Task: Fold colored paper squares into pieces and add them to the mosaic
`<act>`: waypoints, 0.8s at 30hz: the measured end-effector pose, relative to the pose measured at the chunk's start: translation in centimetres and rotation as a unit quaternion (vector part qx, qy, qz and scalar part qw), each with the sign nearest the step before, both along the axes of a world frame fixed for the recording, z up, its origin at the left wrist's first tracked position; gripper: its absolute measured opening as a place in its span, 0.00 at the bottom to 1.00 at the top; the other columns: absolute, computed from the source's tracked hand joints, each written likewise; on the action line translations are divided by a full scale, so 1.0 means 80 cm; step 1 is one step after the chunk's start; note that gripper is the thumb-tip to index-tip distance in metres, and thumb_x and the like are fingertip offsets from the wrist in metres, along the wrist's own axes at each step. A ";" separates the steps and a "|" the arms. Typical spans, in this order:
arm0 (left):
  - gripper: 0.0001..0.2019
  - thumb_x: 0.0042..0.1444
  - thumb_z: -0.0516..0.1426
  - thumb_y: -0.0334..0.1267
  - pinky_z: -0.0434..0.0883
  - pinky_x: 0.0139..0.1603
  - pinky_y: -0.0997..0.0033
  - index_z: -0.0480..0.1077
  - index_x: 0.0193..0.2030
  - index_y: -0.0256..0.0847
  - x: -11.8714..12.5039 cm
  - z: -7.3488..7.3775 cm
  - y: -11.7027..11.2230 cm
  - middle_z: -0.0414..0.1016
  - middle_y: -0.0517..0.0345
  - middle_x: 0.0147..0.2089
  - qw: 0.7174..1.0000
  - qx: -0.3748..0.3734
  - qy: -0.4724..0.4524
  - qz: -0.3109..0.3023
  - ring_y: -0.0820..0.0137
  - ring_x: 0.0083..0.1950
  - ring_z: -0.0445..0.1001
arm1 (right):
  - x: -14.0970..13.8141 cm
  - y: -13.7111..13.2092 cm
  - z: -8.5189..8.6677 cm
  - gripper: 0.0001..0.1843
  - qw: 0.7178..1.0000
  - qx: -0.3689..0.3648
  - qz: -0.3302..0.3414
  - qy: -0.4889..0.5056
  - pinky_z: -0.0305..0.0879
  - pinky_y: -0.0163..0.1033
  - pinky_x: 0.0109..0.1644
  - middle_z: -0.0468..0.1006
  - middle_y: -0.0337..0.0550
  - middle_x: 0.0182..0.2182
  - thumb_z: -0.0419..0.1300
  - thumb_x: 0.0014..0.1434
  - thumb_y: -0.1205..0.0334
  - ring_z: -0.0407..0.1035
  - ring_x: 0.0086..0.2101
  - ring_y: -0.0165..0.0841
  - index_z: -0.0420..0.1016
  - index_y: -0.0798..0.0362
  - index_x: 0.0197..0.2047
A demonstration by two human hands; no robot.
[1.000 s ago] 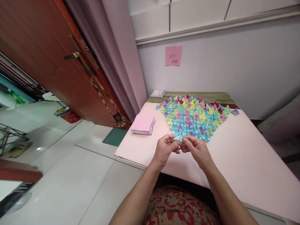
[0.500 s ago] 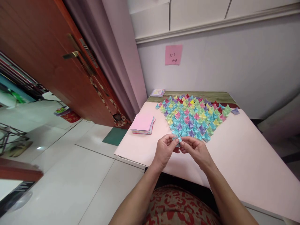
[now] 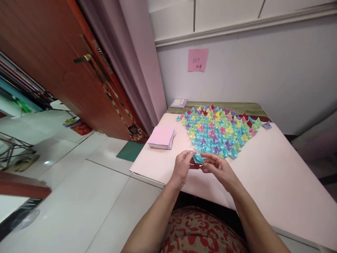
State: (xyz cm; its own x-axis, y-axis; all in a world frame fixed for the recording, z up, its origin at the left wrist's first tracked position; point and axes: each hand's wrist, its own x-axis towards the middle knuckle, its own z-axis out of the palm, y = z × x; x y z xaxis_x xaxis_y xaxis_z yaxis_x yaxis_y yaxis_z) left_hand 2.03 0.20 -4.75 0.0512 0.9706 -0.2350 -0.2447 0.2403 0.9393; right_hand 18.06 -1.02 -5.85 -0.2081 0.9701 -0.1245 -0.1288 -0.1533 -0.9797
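Note:
Between my two hands is a small blue origami piece (image 3: 198, 159) of folded paper, held above the near edge of the table. My left hand (image 3: 183, 167) grips its left corner, with the thumb and fingers closed on it. On the other side, my right hand (image 3: 217, 168) pinches its right corner. Just beyond my hands, many small folded paper pieces (image 3: 212, 134) in blue, green, yellow, pink, purple and red lie crowded together on the pink table cover (image 3: 273, 175).
A stack of coloured paper squares (image 3: 162, 137) lies left of the folded pieces. A small pack (image 3: 179, 103) sits at the table's back left corner. On the wall is a pink note (image 3: 198, 60) with handwriting. A wooden door (image 3: 65, 63) stands at the left.
My thumbs have moved off the middle of the blue piece, so more of it shows now. My hands have drawn slightly apart along its edges. The view has shifted a little.

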 end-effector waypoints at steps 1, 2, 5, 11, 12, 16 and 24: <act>0.16 0.55 0.57 0.47 0.77 0.32 0.66 0.73 0.41 0.34 -0.001 -0.001 0.000 0.77 0.55 0.27 1.000 0.000 -0.001 -0.002 0.68 0.26 0.77 | 0.000 0.000 0.000 0.26 1.000 -0.006 -0.002 0.001 0.73 0.44 0.41 0.78 0.42 0.34 0.68 0.51 0.50 0.74 0.34 0.35 0.74 0.52 0.50; 0.16 0.55 0.57 0.46 0.77 0.32 0.66 0.73 0.41 0.34 -0.001 -0.001 0.000 0.77 0.54 0.27 1.000 0.000 -0.001 -0.006 0.68 0.26 0.77 | 0.001 0.001 0.000 0.26 1.000 -0.013 -0.004 0.003 0.73 0.44 0.41 0.78 0.42 0.33 0.69 0.50 0.50 0.75 0.34 0.35 0.74 0.52 0.50; 0.15 0.56 0.56 0.45 0.77 0.32 0.66 0.73 0.41 0.34 -0.002 -0.005 0.002 0.76 0.55 0.27 1.000 0.005 -0.003 -0.017 0.69 0.26 0.77 | 0.002 0.003 -0.002 0.27 0.999 -0.037 -0.015 0.007 0.74 0.45 0.42 0.79 0.43 0.33 0.69 0.49 0.49 0.76 0.35 0.37 0.75 0.53 0.49; 0.11 0.53 0.55 0.36 0.76 0.29 0.69 0.73 0.41 0.36 0.000 -0.021 0.009 0.74 0.59 0.25 0.998 0.004 0.059 -0.009 0.71 0.25 0.76 | -0.004 0.007 -0.011 0.25 0.997 -0.058 -0.052 -0.011 0.75 0.44 0.41 0.80 0.42 0.30 0.68 0.48 0.52 0.78 0.33 0.37 0.75 0.55 0.47; 0.10 0.53 0.55 0.36 0.76 0.27 0.70 0.72 0.41 0.36 0.001 -0.023 0.010 0.74 0.59 0.26 0.997 0.006 0.073 -0.006 0.71 0.24 0.76 | -0.007 0.007 -0.013 0.24 0.997 -0.054 -0.052 -0.019 0.75 0.43 0.40 0.80 0.41 0.30 0.68 0.47 0.53 0.78 0.32 0.36 0.75 0.55 0.46; 0.08 0.54 0.56 0.40 0.74 0.23 0.73 0.70 0.33 0.37 -0.001 -0.033 0.016 0.74 0.59 0.27 0.993 0.037 0.111 0.002 0.71 0.23 0.75 | -0.019 0.008 -0.019 0.21 0.997 -0.041 -0.041 -0.043 0.75 0.40 0.37 0.80 0.41 0.28 0.66 0.47 0.57 0.77 0.30 0.35 0.74 0.55 0.45; 0.09 0.54 0.56 0.40 0.73 0.24 0.76 0.70 0.29 0.37 -0.013 -0.040 0.026 0.72 0.61 0.25 0.989 0.060 0.132 0.038 0.74 0.24 0.73 | -0.025 0.004 -0.024 0.22 0.953 0.174 -0.047 -0.244 0.74 0.39 0.36 0.81 0.43 0.36 0.58 0.61 0.57 0.77 0.30 0.33 0.69 0.48 0.58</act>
State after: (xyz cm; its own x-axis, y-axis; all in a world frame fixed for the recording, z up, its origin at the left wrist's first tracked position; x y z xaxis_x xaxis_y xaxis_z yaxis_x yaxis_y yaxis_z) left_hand 1.02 2.24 -7.97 -0.0714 0.9910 -0.1133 -0.0003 0.1136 0.9935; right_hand 16.04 -0.74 -7.76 -0.1183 0.9819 0.1477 0.3588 0.1810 -0.9157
